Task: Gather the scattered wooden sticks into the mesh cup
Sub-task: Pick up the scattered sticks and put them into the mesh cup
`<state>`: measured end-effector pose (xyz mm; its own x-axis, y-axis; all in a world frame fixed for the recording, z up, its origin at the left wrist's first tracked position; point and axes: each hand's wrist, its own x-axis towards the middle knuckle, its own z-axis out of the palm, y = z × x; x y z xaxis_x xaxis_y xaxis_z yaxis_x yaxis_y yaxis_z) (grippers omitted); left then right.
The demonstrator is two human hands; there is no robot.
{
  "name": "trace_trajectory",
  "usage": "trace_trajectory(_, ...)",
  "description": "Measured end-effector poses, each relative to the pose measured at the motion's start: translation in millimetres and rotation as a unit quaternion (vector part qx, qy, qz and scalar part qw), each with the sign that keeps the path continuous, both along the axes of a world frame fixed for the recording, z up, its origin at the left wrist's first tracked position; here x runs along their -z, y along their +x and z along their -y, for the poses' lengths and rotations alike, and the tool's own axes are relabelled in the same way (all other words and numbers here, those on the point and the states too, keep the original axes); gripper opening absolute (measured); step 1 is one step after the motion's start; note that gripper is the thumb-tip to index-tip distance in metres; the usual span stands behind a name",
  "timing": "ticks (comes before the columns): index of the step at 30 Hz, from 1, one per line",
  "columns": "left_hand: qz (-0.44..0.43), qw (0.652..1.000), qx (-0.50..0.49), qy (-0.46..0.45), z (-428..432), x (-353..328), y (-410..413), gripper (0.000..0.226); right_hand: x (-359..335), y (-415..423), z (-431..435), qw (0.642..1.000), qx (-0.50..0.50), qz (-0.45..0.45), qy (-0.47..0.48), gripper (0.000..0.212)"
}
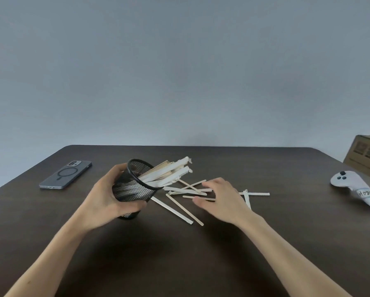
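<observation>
My left hand (109, 198) grips the black mesh cup (134, 187) and holds it tilted to the right, its mouth facing the pile. Several wooden sticks and paper-wrapped sticks (169, 171) poke out of the cup. More loose sticks (185, 202) lie scattered on the dark table just right of the cup, and two more (255, 194) lie crossed beyond my right hand. My right hand (220, 197) hovers over the pile with fingers apart, thumb and fingertips close to the sticks; it holds nothing.
A grey phone (66, 175) lies face down at the left of the dark table (179, 254). A white game controller (354, 187) rests at the right edge, with a cardboard box (366, 156) behind it. A plain wall stands beyond the table's far edge.
</observation>
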<state>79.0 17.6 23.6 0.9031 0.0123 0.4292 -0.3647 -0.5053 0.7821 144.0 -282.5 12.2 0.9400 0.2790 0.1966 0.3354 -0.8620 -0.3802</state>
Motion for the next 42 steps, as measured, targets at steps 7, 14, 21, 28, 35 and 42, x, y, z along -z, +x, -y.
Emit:
trace_trajectory(7, -0.008, 1.000, 0.007, 0.027, -24, -15, 13, 0.081, -4, 23, -42, 0.996, -0.051, -0.035, -0.057, 0.084)
trace_trajectory(14, -0.005, 1.000, 0.009, 0.020, -34, -1, 11, 0.079, -1, 4, -49, 0.989, -0.050, 0.019, -0.140, 0.080)
trace_trajectory(21, -0.010, 1.000, 0.019, 0.017, -26, 3, 8, 0.079, -20, -13, -45, 0.979, -0.057, -0.063, -0.187, 0.102)
trace_trajectory(28, -0.018, 1.000, 0.016, 0.010, -27, 8, 6, 0.081, -26, -9, -40, 0.982, -0.058, -0.030, -0.178, 0.035)
trace_trajectory(35, -0.019, 1.000, 0.011, 0.010, -29, 9, 6, 0.082, -35, -6, -48, 0.970, -0.054, -0.069, -0.228, 0.024)
trace_trajectory(42, -0.016, 1.000, 0.011, 0.016, -30, 9, 6, 0.081, -42, -10, -68, 0.944, -0.042, -0.070, -0.320, 0.018)
